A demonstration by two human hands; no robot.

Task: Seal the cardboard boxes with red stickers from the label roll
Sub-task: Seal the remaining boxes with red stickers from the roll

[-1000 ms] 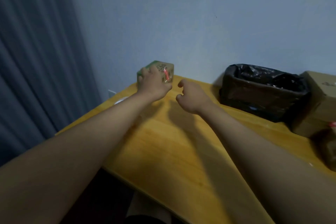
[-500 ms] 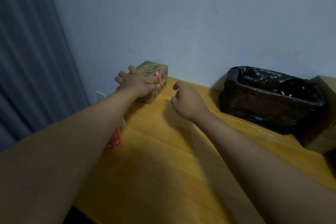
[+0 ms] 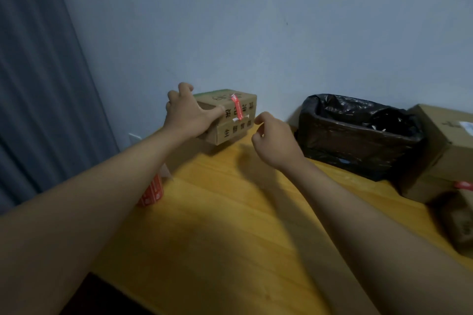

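Observation:
A small cardboard box [image 3: 234,120] with dark printed characters sits at the table's far left, close to the wall. It looks slightly tilted. A red sticker [image 3: 237,108] runs over its top edge and down across the flap seam. My left hand [image 3: 188,116] grips the box's left end, thumb on the front face and fingers over the top. Just right of the box, my right hand [image 3: 275,142] hovers with loosely curled fingers and holds nothing. The red label roll [image 3: 152,191] stands on the table, partly hidden under my left forearm.
A bin lined with a black bag [image 3: 358,135] stands against the wall at the right. Beyond it is a larger cardboard box [image 3: 450,140], with another box [image 3: 460,222] in front at the right edge. The wooden table [image 3: 230,225] ends near me; a curtain [image 3: 38,84] hangs left.
My left hand lay flat over the box on the table and now grips it with the thumb on the front face. My right hand stayed beside the box.

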